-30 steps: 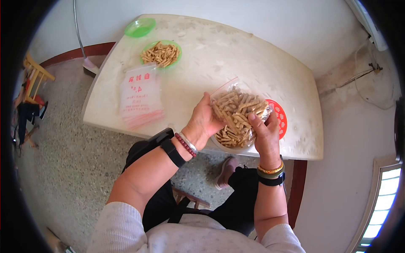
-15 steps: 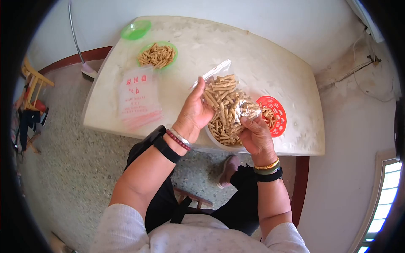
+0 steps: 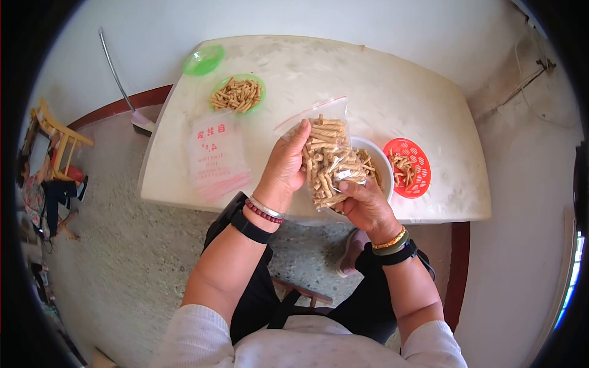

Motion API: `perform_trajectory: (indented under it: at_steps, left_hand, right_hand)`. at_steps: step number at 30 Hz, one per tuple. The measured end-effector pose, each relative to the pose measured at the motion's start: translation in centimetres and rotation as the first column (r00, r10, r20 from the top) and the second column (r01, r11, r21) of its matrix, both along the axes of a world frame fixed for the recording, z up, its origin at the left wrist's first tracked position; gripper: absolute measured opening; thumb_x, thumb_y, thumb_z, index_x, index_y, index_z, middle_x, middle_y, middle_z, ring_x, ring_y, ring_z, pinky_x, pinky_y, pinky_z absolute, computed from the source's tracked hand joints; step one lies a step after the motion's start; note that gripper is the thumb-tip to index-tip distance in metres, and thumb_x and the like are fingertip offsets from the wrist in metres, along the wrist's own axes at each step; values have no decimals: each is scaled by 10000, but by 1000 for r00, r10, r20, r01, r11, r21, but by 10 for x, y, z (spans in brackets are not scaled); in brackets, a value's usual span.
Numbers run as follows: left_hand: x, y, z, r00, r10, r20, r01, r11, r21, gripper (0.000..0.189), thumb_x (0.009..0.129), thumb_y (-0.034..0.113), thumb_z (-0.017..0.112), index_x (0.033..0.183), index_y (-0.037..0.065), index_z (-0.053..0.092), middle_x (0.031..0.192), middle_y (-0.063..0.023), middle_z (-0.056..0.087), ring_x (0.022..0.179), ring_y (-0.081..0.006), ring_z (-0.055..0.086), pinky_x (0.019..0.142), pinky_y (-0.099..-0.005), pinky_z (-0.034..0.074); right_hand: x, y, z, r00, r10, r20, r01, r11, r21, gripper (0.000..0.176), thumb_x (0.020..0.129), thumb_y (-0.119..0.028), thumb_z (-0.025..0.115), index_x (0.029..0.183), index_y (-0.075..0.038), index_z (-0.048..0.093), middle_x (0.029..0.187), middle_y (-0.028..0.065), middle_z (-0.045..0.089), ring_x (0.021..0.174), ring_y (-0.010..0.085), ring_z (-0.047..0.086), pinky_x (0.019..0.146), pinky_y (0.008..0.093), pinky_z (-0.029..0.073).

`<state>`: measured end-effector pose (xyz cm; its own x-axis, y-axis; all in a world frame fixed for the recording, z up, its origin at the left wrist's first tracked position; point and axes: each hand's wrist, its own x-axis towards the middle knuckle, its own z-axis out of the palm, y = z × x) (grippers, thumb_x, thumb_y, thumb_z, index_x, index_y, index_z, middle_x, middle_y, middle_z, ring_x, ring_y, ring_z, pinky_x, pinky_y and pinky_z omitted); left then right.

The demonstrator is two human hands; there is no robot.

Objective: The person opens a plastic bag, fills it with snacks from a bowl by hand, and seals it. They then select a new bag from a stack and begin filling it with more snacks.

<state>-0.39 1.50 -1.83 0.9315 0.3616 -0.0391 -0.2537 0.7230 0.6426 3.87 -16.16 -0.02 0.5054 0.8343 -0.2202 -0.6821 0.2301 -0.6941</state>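
A clear zip-seal bag (image 3: 331, 161), filled with short tan stick-shaped pieces, is held up in front of me over the table's near edge. My left hand (image 3: 286, 161) grips its left side, thumb over the front. My right hand (image 3: 370, 208) pinches the lower right corner between thumb and fingers. Behind the bag is a white bowl (image 3: 386, 165) with more of the same sticks, partly hidden by the bag and hand. A red perforated basket (image 3: 422, 167) with some sticks stands to the right of the bowl.
On the left of the table (image 3: 343, 67) lie flat printed plastic bags (image 3: 218, 153). Beyond them are a green plate (image 3: 263, 93) of sticks and another green dish (image 3: 204, 61). A long-handled broom (image 3: 142, 121) leans at the wall. At far left, a person (image 3: 38, 196) is near a wooden chair (image 3: 67, 138).
The view has shifted, so the table sits farther right. The bag has moved left relative to the bowl and hangs more upright, uncovering more of the bowl's right side. Both hands keep hold.
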Motion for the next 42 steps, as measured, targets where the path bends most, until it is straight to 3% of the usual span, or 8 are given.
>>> perform_trajectory:
  at_steps: [4,14,17,20,27,29,36,42]
  left_hand:
    - [0,1,-3,995,-87,-37,84,992,-92,575,913,460,593,1196,-38,550,1127,-142,642,1044,-236,629,911,-392,520]
    - [-5,-4,2,962,-231,148,215,970,115,584,867,276,706,1315,-2,456,1209,-90,592,1131,-178,559,983,-340,451]
    - [-9,0,-3,977,-186,108,174,978,114,486,881,210,685,1271,-12,499,1168,-96,615,1075,-184,596,950,-332,482]
    - [-12,9,-8,991,-130,12,131,985,-113,397,861,124,685,1205,-17,545,1102,-96,640,990,-197,634,892,-352,532]
    - [-8,64,-15,995,35,-95,-44,994,-98,366,888,142,656,1205,0,539,1127,-130,643,993,-240,650,855,-407,569]
    - [0,80,-8,990,63,-124,-58,997,49,383,878,170,663,1192,-25,561,1151,-148,644,1049,-273,634,939,-434,521]
    - [48,139,-17,938,-127,-322,165,982,93,233,845,100,698,1054,28,624,981,-96,681,893,-225,673,795,-414,574]
    - [86,160,-48,884,-81,-461,212,948,238,252,839,70,693,1069,1,617,986,-121,677,875,-245,675,788,-406,571]
  right_hand:
    - [-3,1,-2,999,-34,40,34,999,14,538,860,-60,655,1346,-59,425,1244,69,580,1119,228,596,928,402,529]
    - [0,3,-6,976,-149,157,143,989,47,560,862,-20,640,1367,-60,402,1250,78,573,1130,223,582,919,391,527]
    - [0,0,-7,981,-76,181,84,996,-38,606,861,-14,640,1395,-67,357,1280,78,547,1137,213,574,910,379,530]
    - [-4,-1,5,978,-7,210,13,999,-29,603,883,-41,613,1412,-68,326,1308,86,526,1149,222,568,908,371,531]
    - [3,-15,18,950,118,288,-82,988,-135,485,925,-66,557,1374,-32,377,1144,122,611,952,155,606,782,277,496]
    - [5,-19,19,941,112,320,-76,990,-122,410,936,-78,541,1330,-41,435,1098,94,630,896,123,594,755,248,477]
    - [0,-30,27,939,81,335,-40,991,-127,269,956,-106,534,1220,-54,540,1024,35,648,842,73,572,731,222,446]
    - [6,-41,29,946,41,322,12,987,-161,242,960,-97,524,1198,-62,551,1010,25,654,836,68,576,728,217,439]
